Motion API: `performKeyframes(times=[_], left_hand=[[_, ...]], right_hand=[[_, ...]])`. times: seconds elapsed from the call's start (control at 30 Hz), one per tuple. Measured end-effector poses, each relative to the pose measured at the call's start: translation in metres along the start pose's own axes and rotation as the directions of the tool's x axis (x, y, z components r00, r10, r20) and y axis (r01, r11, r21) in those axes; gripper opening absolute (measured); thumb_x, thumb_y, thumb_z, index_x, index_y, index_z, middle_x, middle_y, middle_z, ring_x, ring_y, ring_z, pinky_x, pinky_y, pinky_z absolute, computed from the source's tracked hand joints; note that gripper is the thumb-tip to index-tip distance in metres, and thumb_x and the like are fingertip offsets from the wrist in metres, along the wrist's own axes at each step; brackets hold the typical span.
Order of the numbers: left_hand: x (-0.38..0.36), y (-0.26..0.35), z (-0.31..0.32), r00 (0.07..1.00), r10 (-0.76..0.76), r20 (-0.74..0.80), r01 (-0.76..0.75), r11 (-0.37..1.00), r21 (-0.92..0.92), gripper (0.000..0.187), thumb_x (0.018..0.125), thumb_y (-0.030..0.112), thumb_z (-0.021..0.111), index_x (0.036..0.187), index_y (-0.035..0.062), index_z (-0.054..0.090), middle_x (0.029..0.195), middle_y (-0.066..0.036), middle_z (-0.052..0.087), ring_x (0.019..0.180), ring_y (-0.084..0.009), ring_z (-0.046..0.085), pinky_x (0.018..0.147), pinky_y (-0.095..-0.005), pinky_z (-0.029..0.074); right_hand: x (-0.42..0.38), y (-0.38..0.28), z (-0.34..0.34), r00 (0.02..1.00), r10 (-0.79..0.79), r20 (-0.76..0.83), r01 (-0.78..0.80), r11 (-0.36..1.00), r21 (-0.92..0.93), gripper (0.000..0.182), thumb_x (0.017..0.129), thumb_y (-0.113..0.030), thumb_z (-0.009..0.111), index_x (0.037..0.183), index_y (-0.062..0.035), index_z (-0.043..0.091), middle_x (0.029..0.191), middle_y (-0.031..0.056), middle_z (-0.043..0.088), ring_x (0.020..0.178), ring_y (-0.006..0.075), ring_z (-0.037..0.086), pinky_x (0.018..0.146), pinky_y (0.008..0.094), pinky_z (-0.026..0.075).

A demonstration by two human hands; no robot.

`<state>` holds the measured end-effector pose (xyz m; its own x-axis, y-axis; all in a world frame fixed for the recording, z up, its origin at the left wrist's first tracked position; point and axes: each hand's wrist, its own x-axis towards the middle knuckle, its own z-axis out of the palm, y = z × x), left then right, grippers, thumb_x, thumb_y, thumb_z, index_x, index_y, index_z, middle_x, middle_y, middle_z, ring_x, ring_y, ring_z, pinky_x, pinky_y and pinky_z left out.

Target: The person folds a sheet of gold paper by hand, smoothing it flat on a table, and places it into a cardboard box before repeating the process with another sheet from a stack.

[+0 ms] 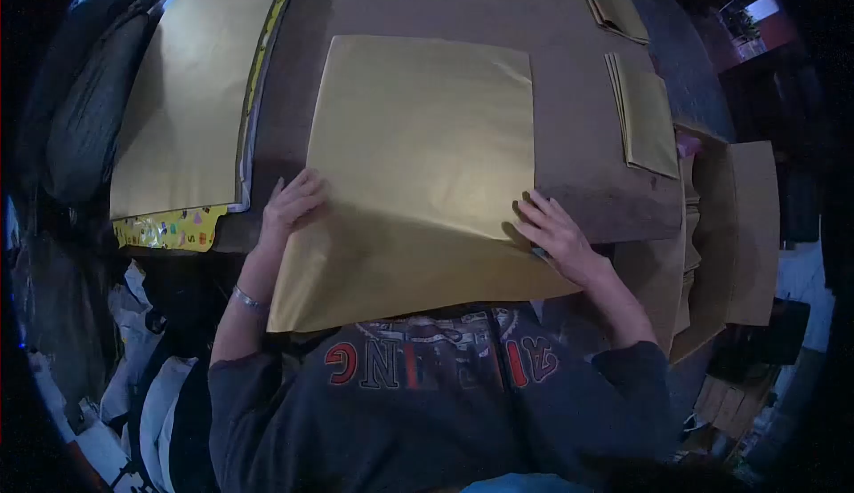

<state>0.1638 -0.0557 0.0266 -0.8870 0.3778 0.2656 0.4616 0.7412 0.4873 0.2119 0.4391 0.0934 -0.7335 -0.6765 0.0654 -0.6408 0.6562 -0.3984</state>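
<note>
A large gold sheet (422, 173) lies flat on the brown desk (578, 164), its near edge hanging over the desk's front toward the person. The left hand (292, 204) rests at the sheet's left edge, fingers spread and curled over it; the right hand (553, 230) presses flat on the lower right part, fingers open (neither hand is clenched). A stack of gold sheets (182, 101) lies to the left, and folded gold pieces (645, 115) sit to the right.
</note>
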Motion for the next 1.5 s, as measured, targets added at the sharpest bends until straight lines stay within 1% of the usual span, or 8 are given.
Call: performKeyframes(times=[0.13,0.43,0.57,0.6,0.77,0.87,1.3,1.5], left_hand=[[0.003,-0.02,0.004,0.946,-0.076,0.316,-0.009,0.966,0.259,0.027,0.086,0.013,0.06,0.11,0.0152,0.07,0.126,-0.005,0.064,0.129,-0.0267,0.052,0.109,-0.0596,0.03],[0.007,-0.026,-0.007,0.946,0.001,0.323,-0.095,0.957,0.275,0.027,0.085,0.012,0.059,0.11,0.0127,0.069,0.122,-0.003,0.066,0.13,-0.0275,0.051,0.109,-0.0547,0.033],[0.03,0.036,-0.046,0.982,-0.147,0.121,0.162,0.979,-0.127,0.025,0.087,0.014,0.067,0.11,0.004,0.067,0.111,-0.015,0.068,0.103,-0.0306,0.065,0.092,-0.0415,0.049],[0.038,0.046,-0.054,0.936,-0.296,0.192,0.323,0.937,-0.132,0.023,0.091,0.016,0.064,0.11,0.0022,0.067,0.106,-0.017,0.069,0.098,-0.0308,0.066,0.087,-0.0387,0.052],[0.065,0.032,-0.027,0.95,-0.312,-0.036,0.3,0.935,-0.187,0.026,0.095,0.02,0.059,0.107,-0.0027,0.065,0.091,-0.022,0.069,0.089,-0.0292,0.069,0.077,-0.0358,0.052],[0.084,0.043,-0.026,0.834,-0.551,0.003,0.549,0.83,-0.097,0.032,0.094,0.023,0.06,0.113,-0.0037,0.061,0.09,-0.022,0.069,0.091,-0.0315,0.068,0.078,-0.0372,0.051],[0.052,0.059,-0.021,0.828,-0.554,0.085,0.558,0.802,-0.211,0.059,0.084,0.016,0.068,0.136,0.0038,0.044,0.117,-0.022,0.064,0.106,-0.0353,0.064,0.089,-0.0383,0.051],[0.028,0.062,-0.008,0.924,-0.38,-0.046,0.36,0.902,-0.237,0.06,0.082,0.004,0.07,0.136,0.0023,0.045,0.081,-0.008,0.061,0.074,-0.0142,0.058,0.072,-0.0278,0.051]], right_hand=[[0.011,0.009,0.006,0.994,0.075,0.075,-0.061,0.981,-0.182,0.082,0.062,-0.015,0.082,0.136,-0.0102,0.047,0.149,0.016,0.034,0.141,0.039,0.028,0.109,0.0608,0.032],[0.022,0.031,0.028,0.979,0.102,-0.178,-0.07,0.982,0.176,0.022,0.083,-0.023,0.067,0.104,-0.0153,0.069,0.121,0.0048,0.066,0.13,0.027,0.05,0.11,0.056,0.031],[0.026,0.041,0.035,0.932,0.096,-0.35,-0.034,0.983,0.18,0.017,0.085,-0.018,0.066,0.101,-0.0099,0.068,0.108,0.0065,0.07,0.12,0.0243,0.058,0.102,0.0444,0.041],[0.029,0.034,0.039,0.841,0.456,-0.291,-0.267,0.818,0.51,0.016,0.087,-0.014,0.063,0.1,-0.0058,0.067,0.097,0.0129,0.069,0.107,0.0285,0.063,0.093,0.0397,0.046],[0.067,0.033,0.03,0.666,0.502,-0.552,-0.344,0.863,0.37,0.025,0.094,-0.022,0.054,0.103,-0.0009,0.065,0.095,0.0272,0.064,0.095,0.0408,0.062,0.082,0.0442,0.048],[0.101,0.032,0.004,0.538,0.816,-0.213,-0.759,0.578,0.299,0.041,0.098,-0.036,0.047,0.111,-0.0001,0.061,0.107,0.0272,0.063,0.102,0.0442,0.058,0.084,0.0474,0.047],[0.087,0.04,0.015,0.61,0.68,-0.407,-0.465,0.723,0.511,0.032,0.096,-0.023,0.056,0.115,0.0028,0.055,0.096,0.0157,0.068,0.089,0.0241,0.066,0.078,0.0351,0.05],[0.062,0.03,0.025,0.605,0.676,-0.422,-0.495,0.734,0.466,0.028,0.098,-0.019,0.053,0.116,0.0018,0.056,0.101,0.0161,0.068,0.093,0.021,0.066,0.079,0.0323,0.05]])
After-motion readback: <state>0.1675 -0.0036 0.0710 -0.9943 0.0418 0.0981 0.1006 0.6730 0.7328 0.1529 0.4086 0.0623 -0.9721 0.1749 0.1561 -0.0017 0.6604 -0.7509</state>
